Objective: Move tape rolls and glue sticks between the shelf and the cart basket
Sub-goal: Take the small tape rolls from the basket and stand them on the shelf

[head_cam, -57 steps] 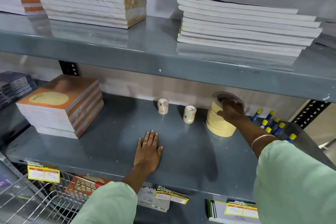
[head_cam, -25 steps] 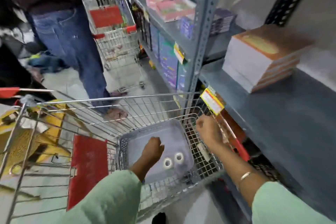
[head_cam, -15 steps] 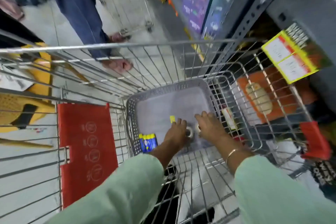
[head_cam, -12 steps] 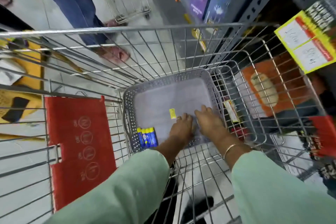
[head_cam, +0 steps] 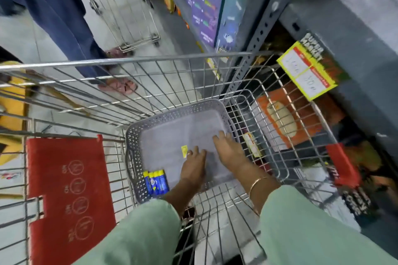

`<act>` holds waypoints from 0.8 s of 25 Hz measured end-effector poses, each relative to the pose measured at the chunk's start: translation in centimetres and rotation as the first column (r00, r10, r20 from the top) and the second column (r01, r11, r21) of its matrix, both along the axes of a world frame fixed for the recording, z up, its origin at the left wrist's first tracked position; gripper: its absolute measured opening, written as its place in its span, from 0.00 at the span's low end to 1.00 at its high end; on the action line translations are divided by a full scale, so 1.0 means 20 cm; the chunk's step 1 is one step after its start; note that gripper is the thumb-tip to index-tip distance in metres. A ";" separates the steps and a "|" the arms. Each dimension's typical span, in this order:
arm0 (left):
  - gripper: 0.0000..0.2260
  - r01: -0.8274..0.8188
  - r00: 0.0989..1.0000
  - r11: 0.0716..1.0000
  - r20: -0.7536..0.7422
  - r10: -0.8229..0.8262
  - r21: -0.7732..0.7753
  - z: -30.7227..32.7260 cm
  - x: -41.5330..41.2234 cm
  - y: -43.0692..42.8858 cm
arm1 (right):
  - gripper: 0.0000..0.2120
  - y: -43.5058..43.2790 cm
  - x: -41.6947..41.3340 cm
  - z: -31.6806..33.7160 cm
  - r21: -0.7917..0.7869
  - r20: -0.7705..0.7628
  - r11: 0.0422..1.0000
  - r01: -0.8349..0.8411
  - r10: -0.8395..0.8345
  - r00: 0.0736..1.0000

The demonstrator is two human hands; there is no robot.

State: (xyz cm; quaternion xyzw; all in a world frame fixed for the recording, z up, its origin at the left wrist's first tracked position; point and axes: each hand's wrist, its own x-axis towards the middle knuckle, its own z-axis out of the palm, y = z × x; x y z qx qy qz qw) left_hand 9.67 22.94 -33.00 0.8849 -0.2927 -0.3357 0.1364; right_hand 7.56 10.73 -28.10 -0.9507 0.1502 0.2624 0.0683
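Best done by closing each hand fully round its roll before lifting, raising straight up past the basket (head_cam: 131, 148) rim, and keeping clear of the wire cart (head_cam: 137, 61) wall at the right on the way to the shelf (head_cam: 353, 34). Both hands down inside the grey plastic basket, palms facing its floor. Left hand (head_cam: 193, 166) near the middle of the floor, fingers loosely curved and close together, tips just beside a small yellow sticker (head_cam: 184, 148). Right hand (head_cam: 229, 151) toward the right edge, fingers spread wider and laid flat, tips reaching toward the far right corner. No tape rolls visible anywhere in this view; possibly covered by the palms, but impossible to tell whether either hand has anything in its grasp. Glue sticks (head_cam: 156, 183), blue with yellow caps, lying side by side in the near left corner, apart from both hands. Probably a pickup from the basket floor, judging by the lowered palms, though not certain. Worth watching: motion blur over the whole scene, so a hurried lift could drop a roll through the wire.
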 end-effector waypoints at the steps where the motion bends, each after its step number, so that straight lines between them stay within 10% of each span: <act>1: 0.21 -0.017 0.999 1.000 0.030 0.017 -0.022 0.09 0.03 -0.01 | 0.19 -0.02 0.02 0.10 0.019 0.026 0.999 0.030 -0.030 0.999; 13: 0.22 0.235 0.895 0.885 0.444 -0.037 -0.401 1.51 -0.16 -0.68 | 0.18 -0.62 -0.50 1.62 0.075 0.673 0.949 0.307 -0.275 0.686; 20: 0.19 0.619 0.774 0.722 0.395 -0.495 -0.308 1.70 -0.90 -1.20 | 0.17 -1.03 -1.59 1.68 0.073 0.505 0.713 0.697 -0.629 0.591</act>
